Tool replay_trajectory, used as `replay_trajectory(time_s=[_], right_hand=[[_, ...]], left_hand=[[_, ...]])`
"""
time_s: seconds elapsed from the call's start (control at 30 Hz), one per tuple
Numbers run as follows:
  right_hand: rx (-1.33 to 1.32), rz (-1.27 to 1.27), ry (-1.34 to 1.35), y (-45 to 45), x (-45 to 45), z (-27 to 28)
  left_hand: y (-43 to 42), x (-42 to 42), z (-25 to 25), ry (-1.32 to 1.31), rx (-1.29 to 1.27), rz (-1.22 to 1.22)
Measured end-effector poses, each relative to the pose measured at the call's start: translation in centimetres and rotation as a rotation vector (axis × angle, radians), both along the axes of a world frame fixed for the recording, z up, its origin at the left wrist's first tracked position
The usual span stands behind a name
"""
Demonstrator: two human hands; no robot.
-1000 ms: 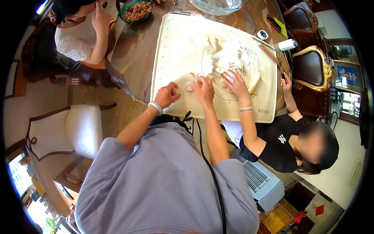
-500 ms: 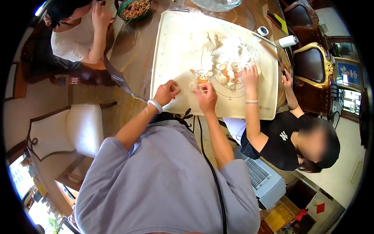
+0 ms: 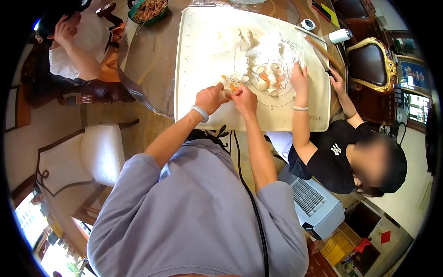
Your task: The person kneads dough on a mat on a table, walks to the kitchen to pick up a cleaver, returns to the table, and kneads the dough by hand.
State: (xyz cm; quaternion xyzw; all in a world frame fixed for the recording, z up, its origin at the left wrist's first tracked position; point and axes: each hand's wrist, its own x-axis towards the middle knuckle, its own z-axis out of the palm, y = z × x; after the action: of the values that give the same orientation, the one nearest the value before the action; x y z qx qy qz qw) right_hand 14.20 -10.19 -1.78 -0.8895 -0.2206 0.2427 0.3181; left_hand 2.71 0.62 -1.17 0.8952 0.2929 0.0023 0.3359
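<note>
My left hand, a pale bangle on its wrist, is closed over the near part of the pale mat. My right hand is pinched right beside it. Between the fingertips of both hands shows a small pale piece of dough, partly hidden by the fingers. Just beyond my right hand, several cut dough pieces lie in a cluster on the mat's printed circle. White flour is spread behind them. A larger dough strip rests farther back.
At right, a person in black has one hand at the floury pieces and the other on a knife. A rolling pin lies near a white canister. Another person sits left, near a bowl of filling.
My left hand has moved right and up to meet my right hand at the dough piece. The person at right has brought the knife in over the mat's edge.
</note>
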Motion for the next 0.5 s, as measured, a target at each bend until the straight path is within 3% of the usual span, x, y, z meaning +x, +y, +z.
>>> replay_trajectory(time_s=[0.2, 0.3, 0.4, 0.5], right_hand=[[0.094, 0.031, 0.126, -0.8, 0.7, -1.0], [-0.004, 0.065, 0.005, -0.4, 0.5, -1.0], [0.092, 0.003, 0.157, -0.8, 0.6, -1.3], [0.203, -0.086, 0.014, -2.2, -0.3, -1.4]], left_hand=[[0.2, -0.2, -0.5, -0.078, 0.014, -0.022], [0.0, -0.2, 0.0, -0.034, -0.003, -0.022], [0.3, -0.4, -0.4, -0.056, 0.003, -0.024], [0.7, -0.6, -0.4, -0.151, -0.03, -0.032]])
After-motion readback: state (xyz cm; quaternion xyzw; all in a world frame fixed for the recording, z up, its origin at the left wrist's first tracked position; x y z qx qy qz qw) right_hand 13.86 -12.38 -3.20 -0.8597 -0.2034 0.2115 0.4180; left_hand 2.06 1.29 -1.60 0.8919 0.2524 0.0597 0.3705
